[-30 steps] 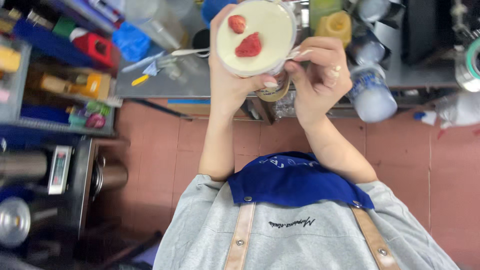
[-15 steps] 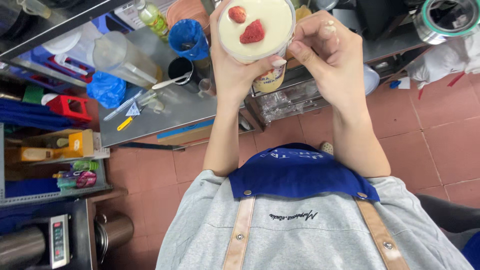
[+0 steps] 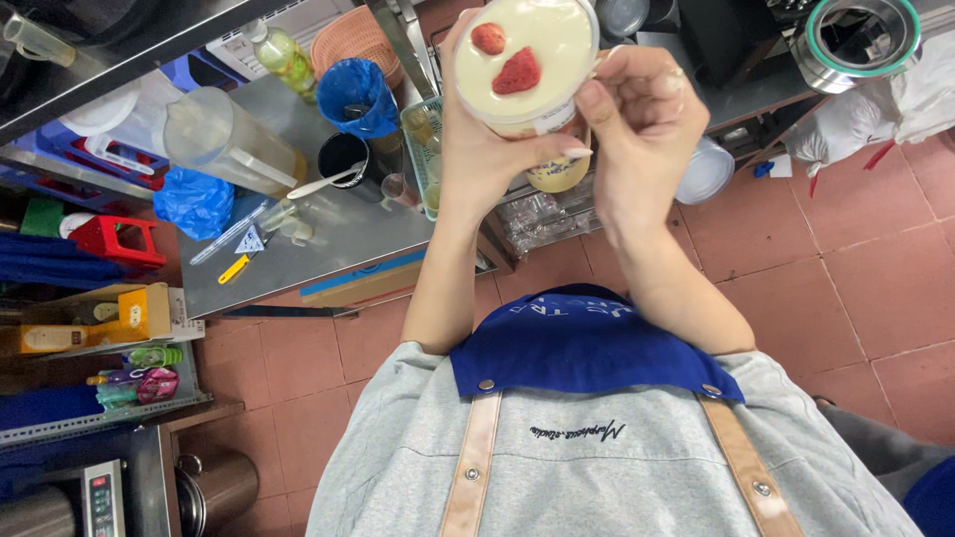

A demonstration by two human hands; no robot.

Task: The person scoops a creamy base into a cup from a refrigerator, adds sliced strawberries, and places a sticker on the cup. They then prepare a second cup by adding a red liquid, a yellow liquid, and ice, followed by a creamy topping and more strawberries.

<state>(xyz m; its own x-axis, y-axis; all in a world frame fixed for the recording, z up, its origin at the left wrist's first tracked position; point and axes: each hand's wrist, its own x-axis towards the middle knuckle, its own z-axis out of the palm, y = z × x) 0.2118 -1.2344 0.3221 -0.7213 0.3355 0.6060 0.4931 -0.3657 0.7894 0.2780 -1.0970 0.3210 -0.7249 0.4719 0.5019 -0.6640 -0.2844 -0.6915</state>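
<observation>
Left hand (image 3: 476, 139) grasps a clear cup of cream dessert (image 3: 525, 62), two strawberry pieces (image 3: 516, 73) on top. Right hand (image 3: 642, 124) pinches the cup's rim side, fingers curled against it.

We are in a drink shop's work kitchen. We see a steel table (image 3: 338, 234) with a big plastic jug (image 3: 224, 139), metal pots (image 3: 854, 35), and a red tile floor (image 3: 856, 259).

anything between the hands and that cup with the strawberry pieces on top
No. The left hand is wrapped around the cup, and the right hand touches its lower rim; nothing visible sits between them.
</observation>
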